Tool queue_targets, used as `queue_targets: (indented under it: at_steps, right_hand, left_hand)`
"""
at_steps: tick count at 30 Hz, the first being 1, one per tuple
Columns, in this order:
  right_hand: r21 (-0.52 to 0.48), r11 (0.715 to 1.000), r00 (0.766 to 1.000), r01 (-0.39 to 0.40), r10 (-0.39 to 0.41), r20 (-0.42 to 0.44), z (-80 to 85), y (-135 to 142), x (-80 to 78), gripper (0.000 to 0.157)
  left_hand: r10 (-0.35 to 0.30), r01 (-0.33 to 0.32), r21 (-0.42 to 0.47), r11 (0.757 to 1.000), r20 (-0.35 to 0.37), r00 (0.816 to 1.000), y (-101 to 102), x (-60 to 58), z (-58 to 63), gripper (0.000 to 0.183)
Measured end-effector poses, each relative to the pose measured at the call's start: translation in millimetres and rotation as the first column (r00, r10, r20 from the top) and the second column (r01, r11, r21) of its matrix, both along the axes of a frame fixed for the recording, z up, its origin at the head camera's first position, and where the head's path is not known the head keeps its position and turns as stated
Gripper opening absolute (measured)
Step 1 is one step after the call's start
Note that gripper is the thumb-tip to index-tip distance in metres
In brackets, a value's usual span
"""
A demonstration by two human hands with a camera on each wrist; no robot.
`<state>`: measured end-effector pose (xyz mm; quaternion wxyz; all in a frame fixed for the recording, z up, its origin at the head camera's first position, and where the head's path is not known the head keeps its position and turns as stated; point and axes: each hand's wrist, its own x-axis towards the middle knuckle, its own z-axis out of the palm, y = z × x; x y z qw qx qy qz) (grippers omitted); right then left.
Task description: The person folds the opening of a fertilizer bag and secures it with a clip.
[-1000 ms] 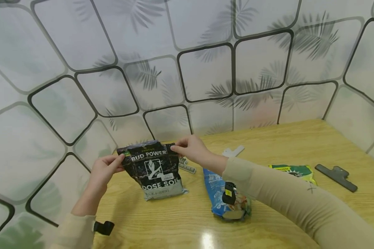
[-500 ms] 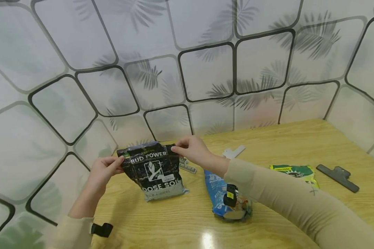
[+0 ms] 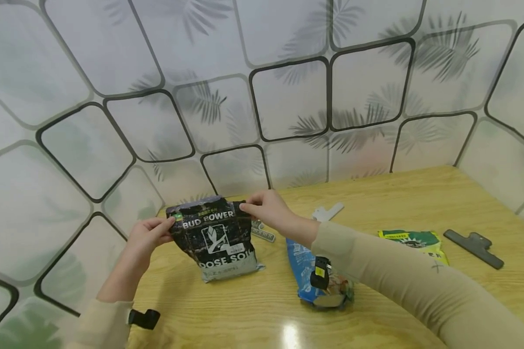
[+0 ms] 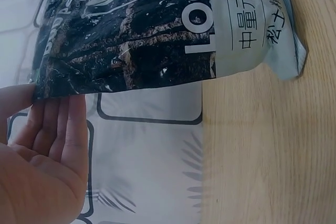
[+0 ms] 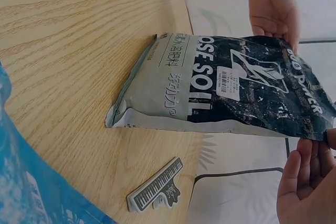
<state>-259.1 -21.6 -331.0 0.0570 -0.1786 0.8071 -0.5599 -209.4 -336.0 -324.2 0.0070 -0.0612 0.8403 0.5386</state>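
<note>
A black and grey soil bag [image 3: 220,242] printed "BUD POWER" stands on the table, its top end between my two hands. My left hand [image 3: 145,241] pinches the top left corner between thumb and fingers. At the opposite top corner my right hand [image 3: 268,208] pinches the bag the same way. In the left wrist view the left thumb lies on the front of the bag [image 4: 131,35] and the fingers go behind it. The right wrist view shows the bag's side [image 5: 210,121] and a white barcode label on its front.
Behind the bag's right side lies a grey ruler-like clip [image 3: 262,235]. A blue bag [image 3: 303,271] lies under my right forearm, near a white clip [image 3: 329,212]. Farther right are a green and yellow packet [image 3: 412,238] and a dark grey clip [image 3: 473,248]. A patterned wall backs the table [image 3: 227,310].
Both hands keep their hold and barely move. The top edge of the soil bag has shifted slightly at the left; the bag's base stays in place.
</note>
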Motion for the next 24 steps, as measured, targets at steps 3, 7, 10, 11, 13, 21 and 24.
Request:
queue_targets:
  at_steps: [3,7,10,11,13,21,24]
  right_hand:
    - [-0.01,1.0,1.0,0.003,-0.003,0.019,-0.1,-1.1,-0.2,0.029]
    - [-0.027,1.0,0.999,0.01,-0.009,0.037,-0.2,-1.5,0.0,0.028]
    - [-0.029,1.0,0.999,0.011,-0.01,0.039,-0.3,-1.1,-0.2,0.025]
    - [-0.028,1.0,0.999,0.011,-0.01,0.039,-0.4,-0.9,-0.4,0.024]
    - [-0.029,1.0,0.999,0.009,-0.008,0.04,-0.7,-0.6,-0.8,0.023]
    - [-0.051,0.999,0.998,0.0,0.003,0.055,-2.0,1.1,-0.6,0.019]
    - [-0.055,0.998,0.998,-0.007,0.01,0.06,-2.6,1.5,-0.7,0.019]
  left_hand:
    - [-0.007,0.007,0.041,0.999,0.004,1.0,0.4,-0.2,0.5,0.038]
    - [-0.004,0.004,0.069,0.998,0.01,1.0,0.6,-1.0,0.6,0.039]
    - [0.0,-0.001,0.071,0.997,0.009,1.0,0.9,-1.1,0.7,0.038]
    - [0.002,-0.003,0.07,0.998,0.009,1.0,1.0,-1.2,0.6,0.037]
    - [0.004,-0.004,0.069,0.998,0.007,1.0,1.1,-1.2,0.4,0.036]
    - [0.018,-0.018,0.076,0.997,0.006,1.0,4.4,-0.4,0.3,0.036]
    - [0.026,-0.027,0.075,0.997,0.012,1.0,6.2,0.1,0.7,0.036]
